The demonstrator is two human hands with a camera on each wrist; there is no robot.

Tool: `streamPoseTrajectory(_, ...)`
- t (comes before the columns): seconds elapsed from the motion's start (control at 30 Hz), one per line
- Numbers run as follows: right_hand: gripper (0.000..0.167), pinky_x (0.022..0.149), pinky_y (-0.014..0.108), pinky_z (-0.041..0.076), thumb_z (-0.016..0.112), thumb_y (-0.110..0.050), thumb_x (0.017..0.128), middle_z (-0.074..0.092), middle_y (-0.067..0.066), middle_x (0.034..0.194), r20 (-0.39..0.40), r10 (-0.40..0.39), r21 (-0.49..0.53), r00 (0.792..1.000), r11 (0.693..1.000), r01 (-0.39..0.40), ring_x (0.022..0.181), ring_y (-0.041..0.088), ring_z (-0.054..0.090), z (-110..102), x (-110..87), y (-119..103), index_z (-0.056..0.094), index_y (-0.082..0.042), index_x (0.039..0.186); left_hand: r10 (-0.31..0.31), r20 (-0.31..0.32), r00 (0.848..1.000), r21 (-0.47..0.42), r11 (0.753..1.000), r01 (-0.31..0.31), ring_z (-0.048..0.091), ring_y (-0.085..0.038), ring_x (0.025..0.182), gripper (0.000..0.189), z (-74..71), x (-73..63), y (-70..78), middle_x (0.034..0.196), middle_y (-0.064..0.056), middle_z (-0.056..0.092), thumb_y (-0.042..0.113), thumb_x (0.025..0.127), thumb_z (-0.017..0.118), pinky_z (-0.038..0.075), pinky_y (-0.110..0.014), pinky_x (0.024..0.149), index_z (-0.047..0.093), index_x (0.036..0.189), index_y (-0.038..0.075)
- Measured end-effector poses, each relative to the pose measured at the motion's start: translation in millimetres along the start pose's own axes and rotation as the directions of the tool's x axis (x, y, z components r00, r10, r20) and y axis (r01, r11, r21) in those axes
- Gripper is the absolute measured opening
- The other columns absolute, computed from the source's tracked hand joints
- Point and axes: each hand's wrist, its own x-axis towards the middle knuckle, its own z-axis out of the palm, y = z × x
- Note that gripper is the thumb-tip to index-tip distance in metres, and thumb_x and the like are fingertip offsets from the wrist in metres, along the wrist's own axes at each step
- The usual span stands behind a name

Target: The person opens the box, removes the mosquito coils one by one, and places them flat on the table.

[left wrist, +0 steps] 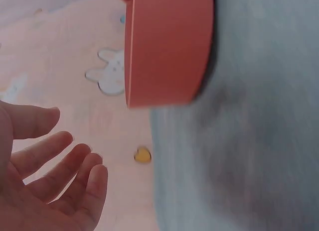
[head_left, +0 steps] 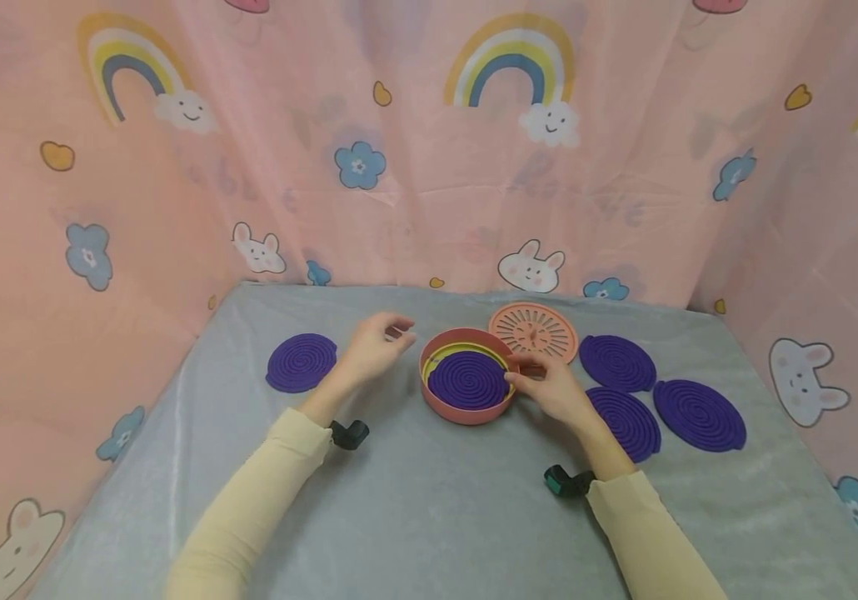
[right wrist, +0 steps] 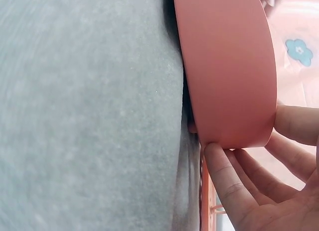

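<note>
A round coral-pink tin [head_left: 469, 417] stands on the table with a yellow inner surface showing. Inside it lies a purple spiral mosquito coil [head_left: 468, 380]. At the tin's right side, my right hand [head_left: 551, 390] grips the wall, thumb at the rim and fingers against the outside, as the right wrist view shows. My left hand [head_left: 375, 346] hovers to the left of the tin, apart from it, fingers loosely bent and holding nothing. In the left wrist view a gap separates those fingers from the tin [left wrist: 169, 52].
A slotted coral lid [head_left: 519, 321] lies behind the tin to the right. Another purple coil [head_left: 301, 363] is left of my left hand. Three more purple coils [head_left: 700, 415] lie on the right. A patterned pink curtain [head_left: 414, 225] hangs behind the grey-covered table [head_left: 429, 517].
</note>
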Motion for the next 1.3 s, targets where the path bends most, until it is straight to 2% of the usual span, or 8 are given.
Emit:
streamPoseTrajectory(0.23,0.048,0.102,0.055,0.047,0.069,-0.029,0.100,0.062,0.021,0.134,0.001,-0.006,0.007,1.000,1.000,0.006,0.125,0.039,0.058,-0.4,0.2,1.0,0.060,-0.001,0.138,0.005,0.059,0.998,-0.050,0.999,-0.002,0.064,-0.026,0.110,0.035,23.3,9.5,16.2,0.124,-0.010,0.067,0.025,0.100,0.066,0.056,-0.042,0.089,0.067,0.129,0.004)
streamPoseTrajectory(0.47,0.048,0.101,0.055,0.048,0.070,-0.029,0.099,0.062,0.020,0.133,-0.001,0.000,0.012,1.000,1.000,0.000,0.124,0.038,0.058,0.1,0.3,1.6,0.061,-0.003,0.138,0.018,0.118,0.993,-0.048,0.999,-0.012,0.063,-0.025,0.111,0.036,43.6,18.6,29.8,0.122,-0.010,0.067,0.027,0.100,0.066,0.053,-0.042,0.094,0.067,0.129,0.006)
streamPoseTrajectory(0.67,0.047,0.103,0.057,0.046,0.070,-0.028,0.099,0.062,0.019,0.135,-0.001,0.020,0.005,1.000,1.000,-0.020,0.125,0.039,0.057,0.4,0.8,-0.4,0.061,-0.003,0.138,0.057,0.154,0.986,-0.021,0.998,-0.054,0.063,-0.024,0.110,0.033,62.7,26.6,30.5,0.123,-0.011,0.067,0.023,0.101,0.065,0.053,-0.038,0.093,0.067,0.128,0.005)
streamPoseTrajectory(0.77,0.047,0.103,0.057,0.045,0.069,-0.027,0.099,0.061,0.019,0.135,0.001,0.026,0.003,1.000,1.000,-0.026,0.126,0.039,0.057,0.7,0.6,-1.8,0.061,-0.002,0.137,0.059,0.166,0.984,-0.017,0.998,-0.057,0.064,-0.025,0.111,0.033,71.0,30.1,29.5,0.124,-0.013,0.067,0.021,0.101,0.066,0.054,-0.038,0.093,0.067,0.128,0.003)
streamPoseTrajectory(1.03,0.045,0.103,0.057,0.046,0.070,-0.026,0.099,0.062,0.019,0.135,-0.001,0.022,0.004,1.000,1.000,-0.022,0.125,0.039,0.057,0.9,1.2,-1.7,0.062,-0.002,0.136,0.014,0.215,0.977,0.054,0.998,-0.026,0.059,-0.028,0.120,0.037,86.3,37.7,28.6,0.128,-0.015,0.065,0.021,0.100,0.066,0.048,-0.043,0.102,0.064,0.131,0.002)
streamPoseTrajectory(1.3,0.047,0.102,0.057,0.047,0.070,-0.029,0.099,0.062,0.020,0.135,0.002,0.011,0.000,1.000,1.000,-0.011,0.125,0.039,0.058,0.0,1.4,-0.4,0.062,-0.002,0.136,-0.040,0.256,0.966,0.156,0.988,0.000,0.060,-0.026,0.119,0.040,91.0,40.9,31.2,0.127,-0.012,0.066,0.023,0.098,0.070,0.047,-0.043,0.104,0.063,0.132,0.004)
